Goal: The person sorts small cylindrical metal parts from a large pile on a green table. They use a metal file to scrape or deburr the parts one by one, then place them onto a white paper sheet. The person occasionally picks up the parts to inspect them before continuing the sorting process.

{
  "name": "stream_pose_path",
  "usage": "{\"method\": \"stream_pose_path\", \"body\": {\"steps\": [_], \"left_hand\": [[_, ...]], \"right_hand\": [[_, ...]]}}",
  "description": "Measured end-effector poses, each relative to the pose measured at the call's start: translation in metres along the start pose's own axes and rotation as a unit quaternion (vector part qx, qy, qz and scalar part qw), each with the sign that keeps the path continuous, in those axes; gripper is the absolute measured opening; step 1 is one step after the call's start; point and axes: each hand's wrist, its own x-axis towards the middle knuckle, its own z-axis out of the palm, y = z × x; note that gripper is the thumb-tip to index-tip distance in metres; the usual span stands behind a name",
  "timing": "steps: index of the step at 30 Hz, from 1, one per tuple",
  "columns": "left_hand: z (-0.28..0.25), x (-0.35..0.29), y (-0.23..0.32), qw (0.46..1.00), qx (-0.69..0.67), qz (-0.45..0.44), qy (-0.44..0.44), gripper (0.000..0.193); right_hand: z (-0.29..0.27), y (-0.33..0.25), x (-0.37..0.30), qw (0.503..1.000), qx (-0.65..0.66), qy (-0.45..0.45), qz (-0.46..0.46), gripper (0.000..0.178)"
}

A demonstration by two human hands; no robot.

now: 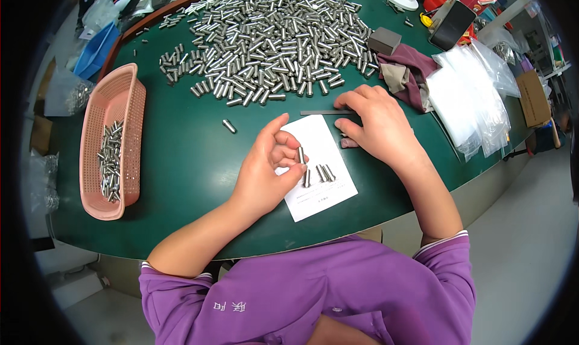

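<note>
My left hand (pixel 269 164) is closed, pinching a short steel pin (pixel 301 156) between thumb and fingers above a white printed sheet (pixel 319 203). Just below the fingertips another pin (pixel 307 178) is on the sheet, and a small group of pins (pixel 325 173) is to its right. Over the sheet's right edge, my right hand (pixel 377 122) has its thumb and index finger apart. Beside its index fingertip lies a thin dark flat strip (pixel 319 112), partly hidden by the hand. A small brownish-pink piece (pixel 348 143) shows under the thumb; I cannot tell what it is.
A big heap of steel pins (pixel 277 43) covers the far part of the green table (pixel 193 164). One loose pin (pixel 229 126) lies before it. At left stands a pink basket (pixel 90 164) with pins. To the right are a grey block (pixel 384 40), a cloth (pixel 410 68) and plastic bags (pixel 464 98).
</note>
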Motion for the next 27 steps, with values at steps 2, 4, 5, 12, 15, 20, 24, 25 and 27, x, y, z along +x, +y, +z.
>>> {"method": "stream_pose_path", "body": {"steps": [2,4,5,12,15,20,24,25,27], "left_hand": [[-0.003,0.002,0.000,0.999,-0.041,-0.019,0.001,0.074],[-0.005,0.005,0.002,0.998,-0.048,-0.052,0.003,0.069],[-0.006,0.005,0.002,0.996,-0.050,-0.069,0.003,0.067],[-0.013,0.006,0.003,0.986,-0.119,-0.116,-0.002,0.036],[-0.013,0.007,0.004,0.986,-0.116,-0.116,-0.004,0.033],[-0.010,0.008,0.004,0.984,-0.158,-0.084,0.014,0.032],[-0.013,0.008,0.009,0.983,-0.129,-0.131,-0.006,0.032],[-0.013,0.009,0.009,0.982,-0.127,-0.137,-0.009,0.031],[-0.011,0.009,0.010,0.985,-0.095,-0.143,-0.006,0.030]], "right_hand": [[0.005,0.007,0.001,0.999,0.023,-0.020,0.024,0.021],[0.007,0.011,0.003,0.996,0.063,-0.045,0.050,0.021],[0.007,0.009,0.003,0.996,0.065,-0.040,0.041,0.018],[0.000,0.003,0.003,0.935,0.340,-0.015,0.096,0.013],[-0.004,0.000,-0.001,0.908,0.397,-0.089,0.100,0.009],[-0.002,-0.003,-0.001,0.954,0.281,-0.102,0.017,0.010],[-0.001,-0.009,-0.002,0.961,0.252,-0.110,0.003,0.010],[0.000,-0.011,-0.002,0.962,0.246,-0.117,0.011,0.011],[0.003,-0.019,-0.002,0.968,0.227,-0.106,-0.013,0.011]]}}
